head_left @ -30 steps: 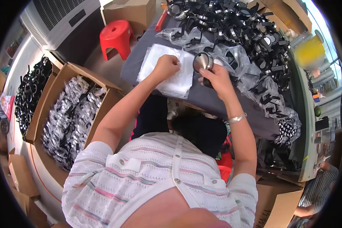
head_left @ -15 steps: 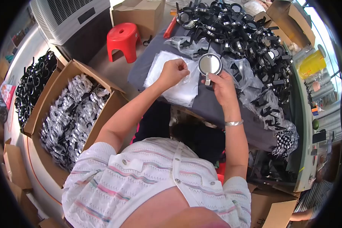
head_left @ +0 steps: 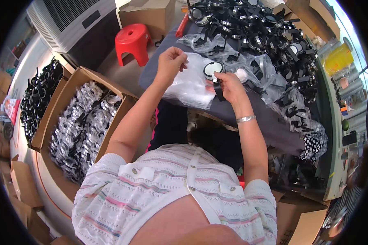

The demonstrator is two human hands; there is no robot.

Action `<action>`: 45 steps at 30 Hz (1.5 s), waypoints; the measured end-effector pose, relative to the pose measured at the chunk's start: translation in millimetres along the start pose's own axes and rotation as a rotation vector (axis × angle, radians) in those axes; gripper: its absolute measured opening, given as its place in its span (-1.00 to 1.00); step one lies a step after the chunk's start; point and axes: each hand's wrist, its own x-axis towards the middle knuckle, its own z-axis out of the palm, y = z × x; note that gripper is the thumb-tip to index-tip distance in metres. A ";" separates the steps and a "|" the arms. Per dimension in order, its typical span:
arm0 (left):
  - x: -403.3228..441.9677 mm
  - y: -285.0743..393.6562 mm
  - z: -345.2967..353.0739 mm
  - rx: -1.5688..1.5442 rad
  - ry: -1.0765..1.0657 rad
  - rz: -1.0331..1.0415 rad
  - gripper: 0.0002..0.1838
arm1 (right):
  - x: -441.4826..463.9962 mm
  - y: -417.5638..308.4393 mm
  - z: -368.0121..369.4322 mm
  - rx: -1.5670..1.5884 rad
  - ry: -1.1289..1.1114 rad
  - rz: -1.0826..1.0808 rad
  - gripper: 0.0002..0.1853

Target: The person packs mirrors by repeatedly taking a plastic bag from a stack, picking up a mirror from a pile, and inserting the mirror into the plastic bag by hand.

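My right hand (head_left: 232, 86) grips a small round mirror (head_left: 214, 69) with a black rim and a black strap-like arm hanging below it. The mirror is held over the right part of a stack of clear plastic bags (head_left: 188, 90) on the grey-covered table. My left hand (head_left: 171, 64) is above the stack's upper left edge, thumb and fingers pinched together. Whether a thin bag edge is between those fingertips cannot be made out. Beyond my right hand lies a large heap of similar black round-headed pieces (head_left: 253, 38), with loose clear plastic wrapping (head_left: 270, 81) in front.
On the left, a cardboard box (head_left: 106, 83) holds many plastic-wrapped pieces, beside another pile of black parts (head_left: 41, 102). A red stool (head_left: 133, 38) stands past the table's left edge. A yellow container (head_left: 338, 62) is at the right.
My left hand has moved up and left, away from the middle of the bags. My right hand has brought the mirror slightly left and down, tilting it so its black arm shows.
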 end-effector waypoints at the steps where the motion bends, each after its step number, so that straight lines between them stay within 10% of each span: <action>1: -0.4 -3.0 -1.4 0.008 -0.007 0.002 -0.93 | -1.2 -0.7 1.6 0.032 0.012 -0.075 -0.87; 7: -13.4 -2.8 11.9 -0.050 -0.040 0.018 -0.94 | -30.6 -18.5 10.0 -0.090 -0.100 -0.417 -0.82; 20: -30.0 -9.9 26.8 -0.009 -0.314 0.193 -0.96 | 3.5 -6.1 30.9 -0.903 -0.058 -0.323 -0.72; 28: -34.5 -25.9 0.3 -0.011 -0.783 -0.103 -0.99 | 24.8 5.9 14.4 -0.446 -0.064 -0.268 -0.66; 37: -45.3 -24.9 13.3 0.440 -0.320 0.053 -0.69 | 38.9 -44.6 -0.9 -0.022 0.095 -0.450 -0.85; 45: -46.7 -37.9 16.7 0.537 -0.246 0.167 -0.77 | 98.6 -47.0 11.5 -1.864 0.109 -1.174 -0.94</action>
